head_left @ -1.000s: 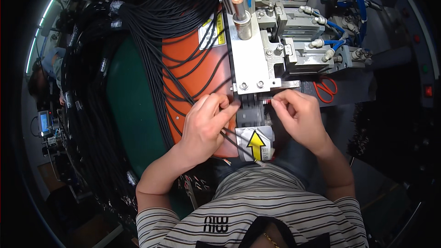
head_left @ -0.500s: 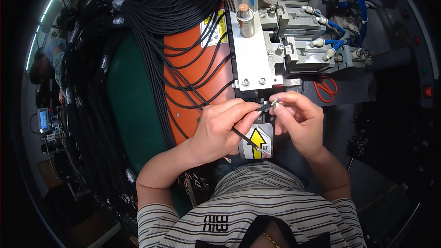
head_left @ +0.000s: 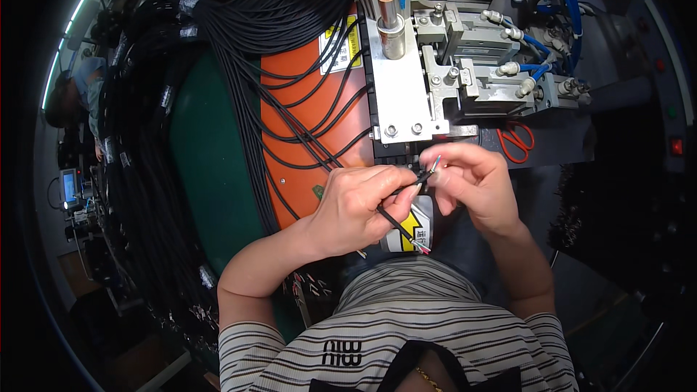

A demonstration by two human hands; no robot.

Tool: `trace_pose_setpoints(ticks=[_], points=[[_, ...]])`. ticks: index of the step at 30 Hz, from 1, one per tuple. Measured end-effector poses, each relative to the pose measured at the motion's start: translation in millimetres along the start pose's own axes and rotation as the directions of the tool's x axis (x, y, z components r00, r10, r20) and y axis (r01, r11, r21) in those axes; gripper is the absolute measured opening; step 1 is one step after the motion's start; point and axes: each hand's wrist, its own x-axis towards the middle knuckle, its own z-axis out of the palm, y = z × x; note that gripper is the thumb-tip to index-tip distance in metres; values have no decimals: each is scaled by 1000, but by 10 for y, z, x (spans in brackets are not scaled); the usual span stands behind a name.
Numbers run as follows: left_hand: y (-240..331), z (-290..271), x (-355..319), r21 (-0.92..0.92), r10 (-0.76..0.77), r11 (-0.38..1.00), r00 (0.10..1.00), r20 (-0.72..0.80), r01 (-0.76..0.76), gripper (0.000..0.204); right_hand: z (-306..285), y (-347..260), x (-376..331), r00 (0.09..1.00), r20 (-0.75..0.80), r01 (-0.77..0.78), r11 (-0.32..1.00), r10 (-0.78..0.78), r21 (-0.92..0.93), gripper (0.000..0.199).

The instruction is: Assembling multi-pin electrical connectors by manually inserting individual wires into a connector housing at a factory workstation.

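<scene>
Held cable: the black cable [head_left: 422, 177] pokes out past the left fingertips, its coloured cores [head_left: 435, 165] bare at the tip, just below the front end of the metal fixture [head_left: 398, 101]
Long axis: this end slants up and to the right, from the left hand [head_left: 363, 202] toward the right hand [head_left: 470, 181]
Cores to right fingers: the tip lies at the left of the right thumb and forefinger, between or just beside them; contact is too small and blurred to tell
Nearer hand: the left on the black jacket, the right on the bare cores, with the two sets of fingertips close together
Left fingers: closed, thumb against forefinger, pinching the cable
Right fingers: curled, thumb and forefinger nearly together at the cores; whether they grip them I cannot tell
Second cable: a black length [head_left: 396, 225] slants down and right from under the left hand, pinkish-red cores [head_left: 422, 248] at its end, across the arrow label [head_left: 425, 210]
Containers: none I can make out near the hands; a loose bundle of black cables [head_left: 283, 11] spreads over the orange panel [head_left: 308, 112], beside the green counter [head_left: 207, 156]
Right side: red-handled scissors [head_left: 517, 139] lie beyond the right hand, below the blue air tubes [head_left: 572, 11]
</scene>
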Motion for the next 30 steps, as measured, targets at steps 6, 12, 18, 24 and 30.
trace_pose_setpoints(ticks=[6, 12, 18, 24, 30], points=[[42, 63, 53, 199, 170, 967, 985, -29, -161, 11, -81, 165, 17, 964, 148, 250, 936, -219, -247, 16], [142, -17, 54, 8, -84, 996, 996, 27, 84, 9, 85, 272, 19, 586, 350, 660, 179, -731, -730, 39], [38, 46, 28, 167, 86, 983, 996, -21, -81, 7, -15, 256, -44, 833, 182, 526, 647, -522, -553, 30], [17, 27, 44, 103, 41, 994, 999, 23, -43, 7, -68, 89, -15, 991, 135, -24, 997, 15, 70, 20], [36, 31, 27, 46, -34, 998, 996, 83, 30, 6, -108, 42, 25, 987, 135, 118, 951, -81, -287, 13]])
